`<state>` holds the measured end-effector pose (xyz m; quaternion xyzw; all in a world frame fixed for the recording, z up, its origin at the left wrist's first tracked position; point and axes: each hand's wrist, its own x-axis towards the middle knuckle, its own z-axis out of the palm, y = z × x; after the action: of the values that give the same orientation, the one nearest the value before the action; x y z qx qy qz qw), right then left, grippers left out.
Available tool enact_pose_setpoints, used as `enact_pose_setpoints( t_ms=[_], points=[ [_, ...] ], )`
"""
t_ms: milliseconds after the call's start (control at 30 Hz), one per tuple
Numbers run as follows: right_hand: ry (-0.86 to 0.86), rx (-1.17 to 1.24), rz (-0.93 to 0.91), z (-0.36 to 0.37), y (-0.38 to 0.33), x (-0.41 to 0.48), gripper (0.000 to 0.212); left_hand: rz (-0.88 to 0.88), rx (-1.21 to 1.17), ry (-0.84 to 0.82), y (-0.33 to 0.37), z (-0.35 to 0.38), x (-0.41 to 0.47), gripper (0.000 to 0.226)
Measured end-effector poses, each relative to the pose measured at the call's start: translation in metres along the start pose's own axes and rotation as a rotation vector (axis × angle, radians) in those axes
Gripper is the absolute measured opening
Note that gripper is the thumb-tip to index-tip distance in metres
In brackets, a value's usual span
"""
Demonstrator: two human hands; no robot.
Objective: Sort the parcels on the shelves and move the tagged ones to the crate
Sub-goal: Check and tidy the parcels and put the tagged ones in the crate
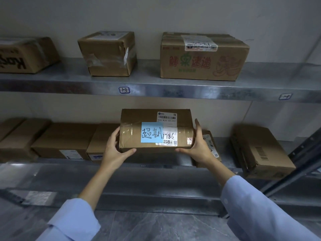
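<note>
Parcel (139,119) with blue tag (151,132) held before grey metal shelves (173,88), pale wall (156,13).

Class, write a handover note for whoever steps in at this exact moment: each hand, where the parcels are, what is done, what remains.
Left hand grips the tagged parcel at its left end; right hand grips its right end.
The tagged parcel, with a blue note on its front, is held just above the lower shelf, in front of other parcels there.
Three more parcels sit on the upper shelf; no blue note shows on them.
Done: one tagged parcel picked out.
Left: carry it to the crate, which is not in view, then check the rest.
</note>
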<state>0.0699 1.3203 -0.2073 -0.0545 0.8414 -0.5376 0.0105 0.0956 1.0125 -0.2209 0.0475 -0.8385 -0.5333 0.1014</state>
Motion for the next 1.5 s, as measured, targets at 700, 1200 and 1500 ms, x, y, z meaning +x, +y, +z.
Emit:
enact_pose_setpoints(
  t_ms=[700, 1200, 1500],
  points=[
    [0.501, -0.04, 0.179, -0.029, -0.016, -0.153, 0.101, 0.296, -0.135, -0.493, 0.047, 0.05, 0.0, 0.09],
    [1.114, -0.022, 0.505, -0.06, -0.014, -0.497, 0.088, 0.59, -0.24, -1.204, 0.143, 0.218, -0.218, 0.088],
    [1.368, 0.001, 0.69, -0.056, -0.016, -0.723, 0.093, 0.7, -0.258, -1.491, 0.178, 0.286, -0.441, 0.088]
  ],
)
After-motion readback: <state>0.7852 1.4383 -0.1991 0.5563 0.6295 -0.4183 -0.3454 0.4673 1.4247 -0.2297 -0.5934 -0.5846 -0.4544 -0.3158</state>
